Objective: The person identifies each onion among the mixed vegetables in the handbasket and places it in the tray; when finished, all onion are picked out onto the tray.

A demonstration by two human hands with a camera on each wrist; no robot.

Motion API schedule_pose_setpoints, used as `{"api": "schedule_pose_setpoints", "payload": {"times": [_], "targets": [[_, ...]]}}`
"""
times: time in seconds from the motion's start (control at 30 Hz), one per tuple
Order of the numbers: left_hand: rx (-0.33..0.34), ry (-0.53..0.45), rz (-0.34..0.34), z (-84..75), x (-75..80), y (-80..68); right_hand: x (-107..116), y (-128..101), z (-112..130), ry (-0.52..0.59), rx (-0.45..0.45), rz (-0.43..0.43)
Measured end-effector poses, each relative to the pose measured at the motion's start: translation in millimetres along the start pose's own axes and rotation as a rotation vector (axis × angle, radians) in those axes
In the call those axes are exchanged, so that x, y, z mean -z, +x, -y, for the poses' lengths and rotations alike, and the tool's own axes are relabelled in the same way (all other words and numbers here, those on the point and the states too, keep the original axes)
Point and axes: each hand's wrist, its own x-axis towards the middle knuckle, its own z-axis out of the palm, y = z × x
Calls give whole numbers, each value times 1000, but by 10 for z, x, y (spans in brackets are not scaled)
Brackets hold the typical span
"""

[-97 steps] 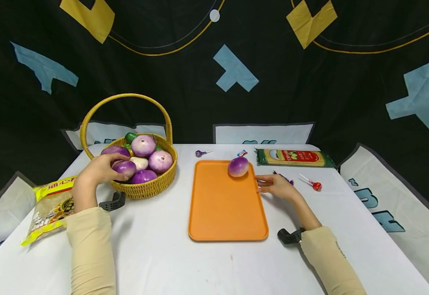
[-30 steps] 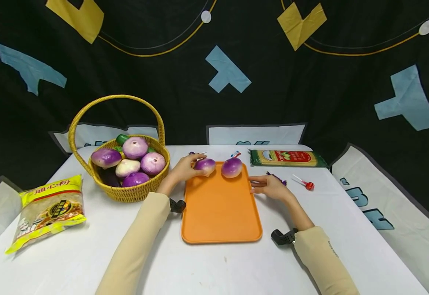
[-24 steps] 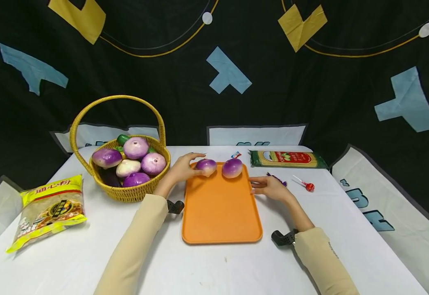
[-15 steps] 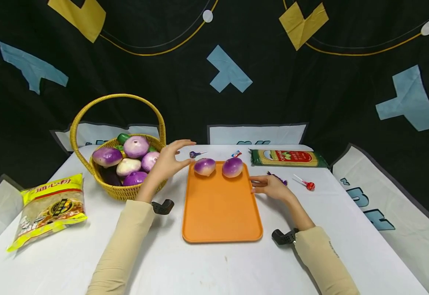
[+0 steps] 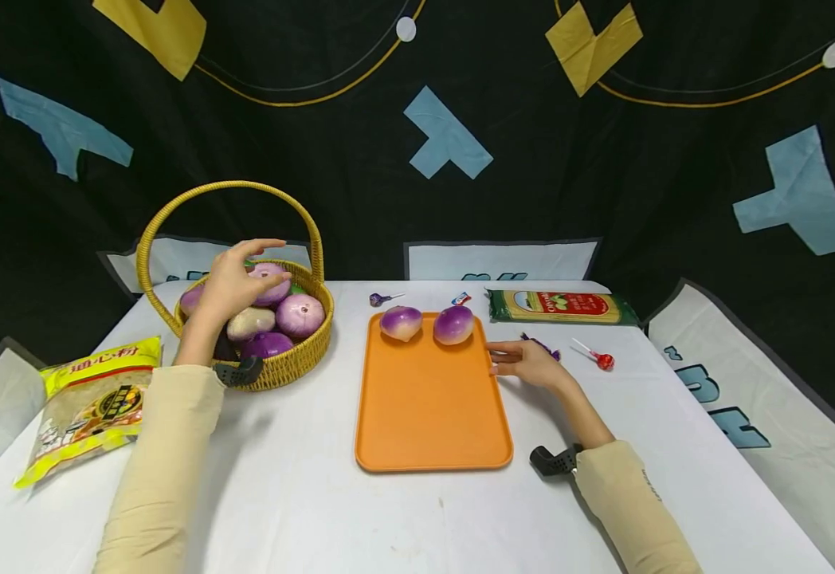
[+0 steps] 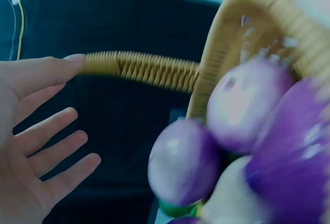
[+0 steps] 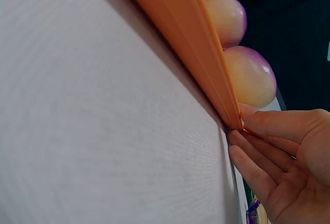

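Note:
My left hand (image 5: 227, 279), fingers spread and holding nothing, is over the yellow wicker basket (image 5: 295, 365). Purple onions (image 5: 300, 316) and a pale vegetable (image 5: 250, 323) fill it; the hand and wrist hide part of them. The left wrist view has the thumb overlapping the line of the basket handle (image 6: 149, 71); contact cannot be told. On the orange tray (image 5: 433, 406), two purple-and-cream onion-like vegetables (image 5: 401, 322) lie side by side near the far edge. My right hand (image 5: 528, 363) pinches the tray's right rim, thumb on top and fingers at its outer side (image 7: 294, 157).
A yellow pasta bag (image 5: 98, 402) lies left of the basket. Behind the tray are a purple lollipop (image 5: 382, 300) and a small candy (image 5: 461, 299). A green noodle pack (image 5: 561, 307), a purple-wrapped candy (image 5: 541, 344) and a red lollipop (image 5: 597, 356) lie to the right.
My left hand has carried a second purple vegetable from the basket to the tray, let it go beside the first, and moved back left over the basket. The right hand stays at the rim.

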Motion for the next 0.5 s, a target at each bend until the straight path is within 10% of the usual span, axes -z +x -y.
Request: {"api": "schedule_pose_setpoints", "payload": {"times": [0.23,0.5], "targets": [[73,130,160,110,264,342,20,-7,-24,-7,15,-6],[147,177,305,270,217,485,13,11,-30,15,14,3]]}}
